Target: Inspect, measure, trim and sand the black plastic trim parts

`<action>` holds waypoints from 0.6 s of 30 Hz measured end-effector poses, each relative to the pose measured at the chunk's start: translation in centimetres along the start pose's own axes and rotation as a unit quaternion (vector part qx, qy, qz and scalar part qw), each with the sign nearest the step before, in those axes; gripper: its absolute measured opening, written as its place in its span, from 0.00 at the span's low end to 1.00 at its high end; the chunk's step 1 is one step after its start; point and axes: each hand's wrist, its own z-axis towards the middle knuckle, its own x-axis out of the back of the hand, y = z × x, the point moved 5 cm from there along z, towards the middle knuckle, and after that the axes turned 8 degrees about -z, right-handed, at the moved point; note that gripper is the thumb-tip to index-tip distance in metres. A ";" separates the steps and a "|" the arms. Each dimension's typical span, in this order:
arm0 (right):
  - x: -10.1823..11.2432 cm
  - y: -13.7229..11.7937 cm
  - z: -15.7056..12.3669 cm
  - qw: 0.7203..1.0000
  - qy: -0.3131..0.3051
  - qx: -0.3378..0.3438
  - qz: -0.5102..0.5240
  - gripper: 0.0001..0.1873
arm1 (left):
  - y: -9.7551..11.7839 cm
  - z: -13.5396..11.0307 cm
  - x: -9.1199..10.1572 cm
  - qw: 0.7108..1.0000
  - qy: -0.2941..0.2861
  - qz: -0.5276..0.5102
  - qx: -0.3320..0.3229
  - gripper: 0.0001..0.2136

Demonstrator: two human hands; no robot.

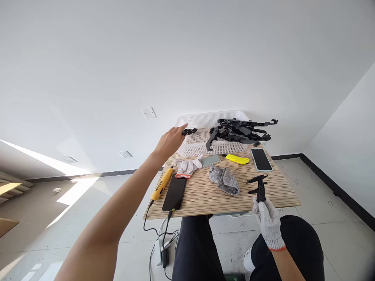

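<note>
My bare left hand (170,141) reaches over the left end of a white plastic basket (195,150). A short black plastic piece (190,132) juts from between its fingers, above the basket floor. My right hand (268,220), in a white knit glove with an orange cuff, grips a black vernier caliper (260,188) upright at the table's front right, its jaws pointing left and a little apart. Long, angular black plastic parts (240,130) lie heaped in the right side of the basket, some sticking out past its rim.
On the wooden table (202,201) lie a white glove (188,167), a yellow corded tool (162,183), a black phone (174,192), a grey cloth (225,180), a yellow utility knife (236,159), a grey-green flat slab (211,160) and another phone (261,159). Cables run down to a power strip (159,251).
</note>
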 end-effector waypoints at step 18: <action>0.3 0.5 0.2 1.000 0.019 0.017 0.006 0.20 | -0.3 -2.5 -2.0 0.976 -0.190 0.055 -0.091 0.32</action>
